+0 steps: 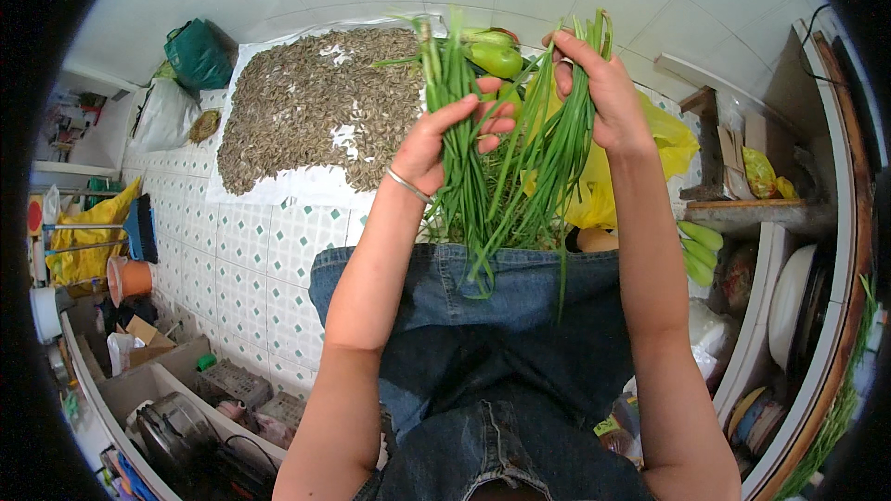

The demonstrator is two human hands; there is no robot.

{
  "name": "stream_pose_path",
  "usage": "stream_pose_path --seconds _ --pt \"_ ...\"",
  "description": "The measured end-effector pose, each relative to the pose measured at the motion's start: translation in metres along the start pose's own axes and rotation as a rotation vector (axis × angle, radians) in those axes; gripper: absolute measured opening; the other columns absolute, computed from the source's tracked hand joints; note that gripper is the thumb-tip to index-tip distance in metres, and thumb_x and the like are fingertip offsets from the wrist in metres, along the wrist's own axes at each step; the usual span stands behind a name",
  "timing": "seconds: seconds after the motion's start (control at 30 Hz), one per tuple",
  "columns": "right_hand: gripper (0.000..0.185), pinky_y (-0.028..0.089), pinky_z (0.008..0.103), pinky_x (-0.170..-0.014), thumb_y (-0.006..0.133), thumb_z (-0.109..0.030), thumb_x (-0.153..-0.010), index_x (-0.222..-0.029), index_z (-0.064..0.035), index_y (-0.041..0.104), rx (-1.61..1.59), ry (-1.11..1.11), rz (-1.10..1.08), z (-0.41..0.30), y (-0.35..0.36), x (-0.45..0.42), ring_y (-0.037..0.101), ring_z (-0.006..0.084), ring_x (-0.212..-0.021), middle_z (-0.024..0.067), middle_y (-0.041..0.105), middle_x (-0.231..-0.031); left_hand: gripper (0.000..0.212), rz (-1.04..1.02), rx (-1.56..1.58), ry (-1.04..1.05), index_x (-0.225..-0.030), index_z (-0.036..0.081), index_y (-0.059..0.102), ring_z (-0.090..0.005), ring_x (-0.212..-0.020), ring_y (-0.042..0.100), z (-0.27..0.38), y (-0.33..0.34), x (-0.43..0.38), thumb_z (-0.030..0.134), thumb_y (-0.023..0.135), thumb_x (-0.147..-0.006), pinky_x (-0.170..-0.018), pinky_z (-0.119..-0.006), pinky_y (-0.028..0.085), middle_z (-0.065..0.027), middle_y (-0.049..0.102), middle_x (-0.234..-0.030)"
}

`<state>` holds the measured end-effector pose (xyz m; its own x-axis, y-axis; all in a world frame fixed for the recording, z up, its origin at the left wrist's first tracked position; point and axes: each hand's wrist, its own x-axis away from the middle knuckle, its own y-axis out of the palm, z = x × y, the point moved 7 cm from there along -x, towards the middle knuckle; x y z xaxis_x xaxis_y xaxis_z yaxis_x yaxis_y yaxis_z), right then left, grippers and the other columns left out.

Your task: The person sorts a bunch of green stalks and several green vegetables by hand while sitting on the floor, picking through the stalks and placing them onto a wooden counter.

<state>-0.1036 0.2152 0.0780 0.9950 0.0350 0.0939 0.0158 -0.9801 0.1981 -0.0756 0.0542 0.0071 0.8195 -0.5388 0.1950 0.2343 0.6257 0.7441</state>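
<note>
My left hand (445, 126), with a metal bangle at the wrist, holds a bunch of long green leaves (459, 174) that look like garlic chives. Its fingers are loosely curled, and pale stem ends point up past the thumb. Raised a little higher, my right hand (604, 94) grips a second bunch of the leaves (564, 139), pinching near the upper ends between thumb and fingers. Both bunches hang down over my denim-covered lap (501, 306), and some strands cross between them. Beneath, a heap of loose greens (511, 188) is partly hidden.
Seeds that look like sunflower seeds (313, 97) cover a white sheet (313, 189) on the tiled floor. Light green squashes (495, 59) and a yellow plastic bag (665, 132) lie beyond my hands. Shelving (752, 212) stands right; a dustpan (141, 226) and an orange pot (131, 278) stand left.
</note>
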Motion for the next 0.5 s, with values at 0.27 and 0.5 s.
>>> stream_pose_path --seconds 0.27,0.5 --pt "0.021 0.039 0.0233 -0.053 0.060 -0.022 -0.079 -0.088 -0.0025 0.059 0.057 -0.095 -0.041 -0.005 0.003 0.000 0.045 0.0080 -0.054 0.0004 0.054 -0.066 0.042 0.074 -0.169 0.105 -0.121 0.004 0.046 -0.0185 -0.095 0.057 0.006 -0.003 -0.003 0.015 0.059 -0.083 -0.072 -0.027 0.049 -0.0107 0.057 -0.111" --pt "0.019 0.039 0.0213 -0.051 0.065 -0.017 -0.078 -0.088 -0.0023 0.059 0.124 0.028 -0.118 0.024 0.036 0.010 0.047 0.0066 -0.055 0.0024 0.059 -0.072 0.025 0.121 -0.278 0.143 -0.098 0.007 0.057 -0.0084 -0.071 0.055 -0.001 0.008 0.003 0.020 0.067 -0.079 -0.060 -0.022 0.043 -0.0002 0.060 -0.084"
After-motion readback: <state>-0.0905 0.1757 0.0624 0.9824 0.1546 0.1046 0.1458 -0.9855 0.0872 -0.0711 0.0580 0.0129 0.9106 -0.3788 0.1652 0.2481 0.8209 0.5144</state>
